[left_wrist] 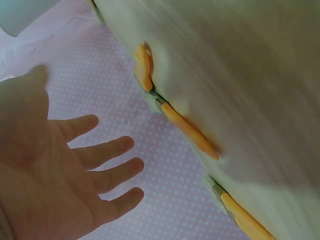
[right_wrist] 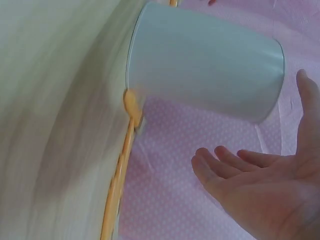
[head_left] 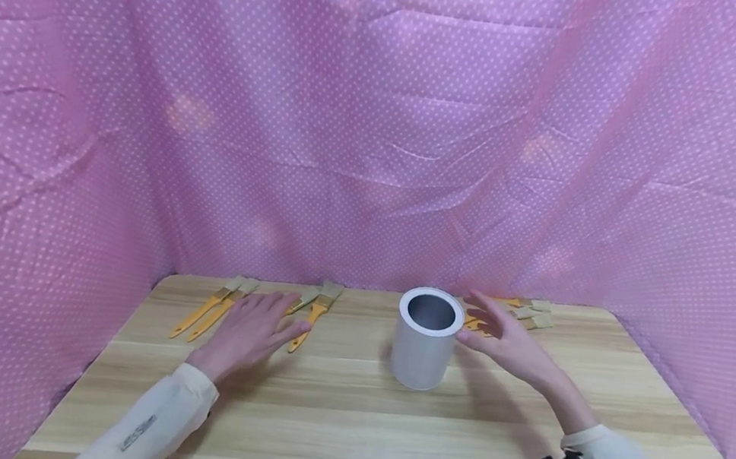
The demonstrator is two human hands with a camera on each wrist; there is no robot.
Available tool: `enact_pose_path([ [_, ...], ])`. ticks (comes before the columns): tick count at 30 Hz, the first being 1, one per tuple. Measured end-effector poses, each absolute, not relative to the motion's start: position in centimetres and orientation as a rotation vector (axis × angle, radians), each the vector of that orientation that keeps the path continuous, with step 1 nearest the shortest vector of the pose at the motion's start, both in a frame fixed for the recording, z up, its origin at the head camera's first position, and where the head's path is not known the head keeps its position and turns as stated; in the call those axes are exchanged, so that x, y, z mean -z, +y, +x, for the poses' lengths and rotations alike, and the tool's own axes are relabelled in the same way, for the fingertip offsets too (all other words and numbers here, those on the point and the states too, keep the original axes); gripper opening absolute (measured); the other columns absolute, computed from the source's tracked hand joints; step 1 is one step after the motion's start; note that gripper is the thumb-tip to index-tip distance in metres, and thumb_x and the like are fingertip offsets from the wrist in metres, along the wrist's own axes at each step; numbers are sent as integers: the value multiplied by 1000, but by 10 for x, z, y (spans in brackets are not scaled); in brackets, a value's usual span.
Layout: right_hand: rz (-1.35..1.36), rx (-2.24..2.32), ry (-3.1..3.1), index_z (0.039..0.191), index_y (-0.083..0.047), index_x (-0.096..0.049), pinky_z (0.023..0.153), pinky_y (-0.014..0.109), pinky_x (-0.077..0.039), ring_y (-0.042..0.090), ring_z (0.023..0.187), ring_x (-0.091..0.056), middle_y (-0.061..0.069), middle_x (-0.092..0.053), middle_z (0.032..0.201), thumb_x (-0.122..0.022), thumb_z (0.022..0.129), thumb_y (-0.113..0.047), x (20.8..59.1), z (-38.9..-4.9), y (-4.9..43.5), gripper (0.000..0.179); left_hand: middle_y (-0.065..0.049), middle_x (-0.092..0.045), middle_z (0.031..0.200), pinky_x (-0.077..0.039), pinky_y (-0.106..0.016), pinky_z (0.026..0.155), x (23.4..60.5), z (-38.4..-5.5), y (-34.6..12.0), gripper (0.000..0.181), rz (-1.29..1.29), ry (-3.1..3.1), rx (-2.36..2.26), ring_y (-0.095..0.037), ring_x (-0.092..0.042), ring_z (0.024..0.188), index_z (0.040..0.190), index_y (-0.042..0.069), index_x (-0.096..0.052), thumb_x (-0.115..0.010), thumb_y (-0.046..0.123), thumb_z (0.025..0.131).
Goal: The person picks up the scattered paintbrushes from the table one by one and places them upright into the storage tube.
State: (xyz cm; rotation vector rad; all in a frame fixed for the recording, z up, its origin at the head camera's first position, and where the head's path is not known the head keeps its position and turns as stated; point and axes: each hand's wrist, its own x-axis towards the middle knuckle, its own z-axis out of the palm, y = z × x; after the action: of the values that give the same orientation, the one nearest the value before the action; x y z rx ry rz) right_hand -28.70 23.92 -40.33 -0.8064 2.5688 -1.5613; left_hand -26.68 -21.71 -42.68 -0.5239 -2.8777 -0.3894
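Note:
A white cylindrical can (head_left: 421,358), open at the top with a grey inside, stands upright right of the table's middle. My right hand (head_left: 511,343) is just right of its rim, fingers spread and slightly bent, holding nothing; the right wrist view shows the palm beside the can (right_wrist: 205,62). My left hand (head_left: 251,328) hovers over the yellow-handled paintbrushes on the left, its fingers extended and holding nothing. Two paintbrushes (head_left: 213,314) lie left of it, and another paintbrush (head_left: 312,318) lies by its thumb. One more brush is partly hidden behind the fingers.
More yellow-handled paintbrushes (head_left: 533,315) lie at the back right, partly hidden behind my right hand. The light wooden table (head_left: 342,441) reaches back to a pink dotted cloth (head_left: 378,146) that hangs behind and at both sides.

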Motion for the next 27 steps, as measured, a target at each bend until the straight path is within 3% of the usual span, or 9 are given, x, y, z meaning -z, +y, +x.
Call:
enact_pose_path([
  [6, -793, 1551, 2571, 158, -9, -34, 104, 52, -45, 39, 134, -47, 13, -40, 157, -77, 93, -32, 410, -289, 225, 82, -17, -49, 150, -23, -68, 112, 429, -288, -214, 62, -537, -2950, 300, -42, -41, 138, 154, 9, -43, -51, 47, 105],
  [16, -851, 1721, 2555, 146, -14, -53, 99, 43, -51, 28, 120, -61, 4, -60, 138, -82, 89, -26, 415, -281, 212, 65, -27, -49, 144, -36, -67, 104, 429, -332, -213, 61, -357, -3091, 430, -50, -48, 127, 149, 0, -44, -60, 34, 101],
  [19, -838, 1771, 2524, 144, -15, -56, 95, 40, -53, 28, 120, -61, 4, -61, 136, -84, 87, -23, 418, -275, 209, 64, -22, -59, 127, -48, -58, 92, 432, -339, -211, 46, -332, -3108, 408, -43, -58, 112, 133, -1, -57, -60, 30, 100],
  [23, -812, 1803, 2483, 143, -14, -56, 92, 38, -55, 31, 118, -62, 8, -63, 133, -86, 85, -22, 421, -265, 202, 65, -9, -61, 93, -50, -44, 71, 435, -343, -209, 22, -252, -3139, 402, -28, -57, 82, 101, 5, -63, -63, 27, 97],
  [27, -821, 1805, 2449, 145, -12, -54, 92, 39, -55, 30, 115, -63, 10, -62, 132, -86, 84, -21, 419, -254, 193, 70, -6, -65, 93, -51, -41, 68, 436, -345, -210, 21, -148, -3154, 459, -23, -55, 75, 101, 6, -69, -67, 25, 94],
])
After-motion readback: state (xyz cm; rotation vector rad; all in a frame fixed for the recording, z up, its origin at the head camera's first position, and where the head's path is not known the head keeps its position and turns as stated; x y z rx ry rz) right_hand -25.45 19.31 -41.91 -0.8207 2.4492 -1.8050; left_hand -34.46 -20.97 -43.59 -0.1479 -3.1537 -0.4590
